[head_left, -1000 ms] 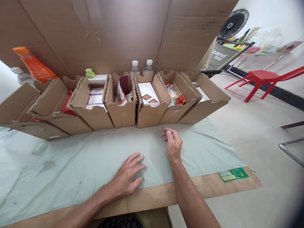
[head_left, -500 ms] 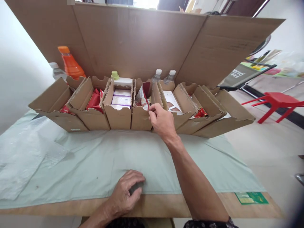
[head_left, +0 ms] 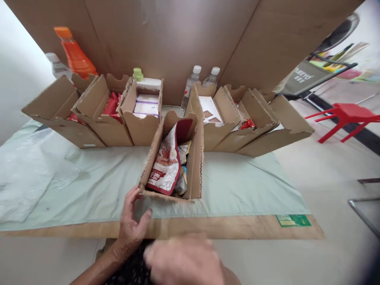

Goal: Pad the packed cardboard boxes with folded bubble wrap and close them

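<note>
A cardboard box (head_left: pixel 197 174) stands pulled forward from the row, slightly turned, near the table's front edge. In it lie a red and white food pouch (head_left: pixel 166 164) and several smaller packets (head_left: pixel 183 152) to its right. My left hand (head_left: pixel 132 221) is at the box's front left corner, fingertips touching it, thumb spread apart and nothing gripped. My right hand (head_left: pixel 187 259) is close to the camera, in front of the table edge, and smeared by motion; its fingers cannot be made out.
Cardboard boxes (head_left: pixel 142 132) with packets stand on both sides of a gap in the row. Behind them are an orange bottle (head_left: pixel 77 59), clear bottles (head_left: pixel 190 85) and a tall cardboard panel (head_left: pixel 166 39). Clear plastic wrap (head_left: pixel 26 178) lies left; a red stool (head_left: pixel 352 114) stands right.
The middle box has come out of the row toward me. My right hand has left it and moved down and closer; my left hand has shifted left to the box's corner.
</note>
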`<move>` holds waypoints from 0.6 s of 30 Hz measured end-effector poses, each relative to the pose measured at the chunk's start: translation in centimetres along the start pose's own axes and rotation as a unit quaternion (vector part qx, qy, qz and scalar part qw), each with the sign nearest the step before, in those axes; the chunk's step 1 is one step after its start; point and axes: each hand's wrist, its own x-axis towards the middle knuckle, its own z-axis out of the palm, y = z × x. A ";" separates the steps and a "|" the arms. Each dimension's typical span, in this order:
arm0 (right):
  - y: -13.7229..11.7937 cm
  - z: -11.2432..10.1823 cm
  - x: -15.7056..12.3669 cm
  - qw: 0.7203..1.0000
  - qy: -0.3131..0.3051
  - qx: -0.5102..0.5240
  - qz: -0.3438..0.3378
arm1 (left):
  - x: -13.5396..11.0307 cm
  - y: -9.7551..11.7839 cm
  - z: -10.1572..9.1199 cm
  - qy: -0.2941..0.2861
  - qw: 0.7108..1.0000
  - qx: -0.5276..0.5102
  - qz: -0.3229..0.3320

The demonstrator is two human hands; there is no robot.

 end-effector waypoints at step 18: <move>20.4 0.2 10.1 0.939 0.141 0.157 0.270 | -1.4 5.9 -1.4 -0.101 0.990 0.063 0.079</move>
